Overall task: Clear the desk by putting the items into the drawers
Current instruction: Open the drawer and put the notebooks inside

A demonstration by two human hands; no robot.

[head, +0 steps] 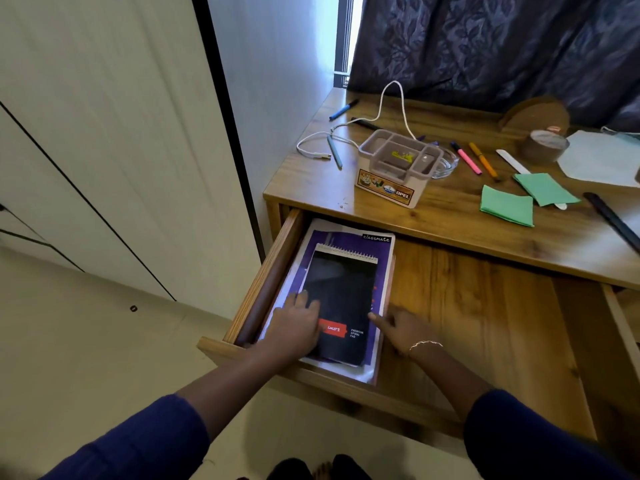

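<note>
The open drawer (266, 271) holds a purple notebook (346, 239) at its left side, with a black spiral pad (341, 292) on top. The left hand (296, 327) lies flat on the pad's left edge, fingers apart. The right hand (403, 329) touches its right edge, fingers loosely extended. Right of the stack, the drawer's wooden floor shows. An organizer box (391, 174) stands on the tabletop (433, 216) above.

Cream cupboard doors (104, 133) with dark seams fill the left. A white wall (277, 81) runs to the far window (346, 36), bright with daylight beside a dark patterned curtain (502, 46). The wooden desk (450, 216) stands on the right, and beige floor (86, 341) lies near.
</note>
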